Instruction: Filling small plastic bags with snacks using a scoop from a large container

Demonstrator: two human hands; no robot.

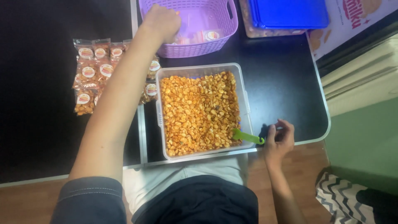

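My left hand (161,21) reaches forward into a purple plastic basket (215,39) at the far edge of the black table; its fingers are hidden inside, among small clear bags. My right hand (279,139) rests at the table's near edge, fingers loosely curled beside the handle of a green scoop (247,136). The scoop lies with its head in a clear tub (244,103) full of orange fried snack pieces (199,112).
Several small sealed bags of the snack (93,72) lie in rows left of the tub. A container with a blue lid (286,14) stands at the back right. A zigzag-patterned cloth (342,199) lies on the floor at the right.
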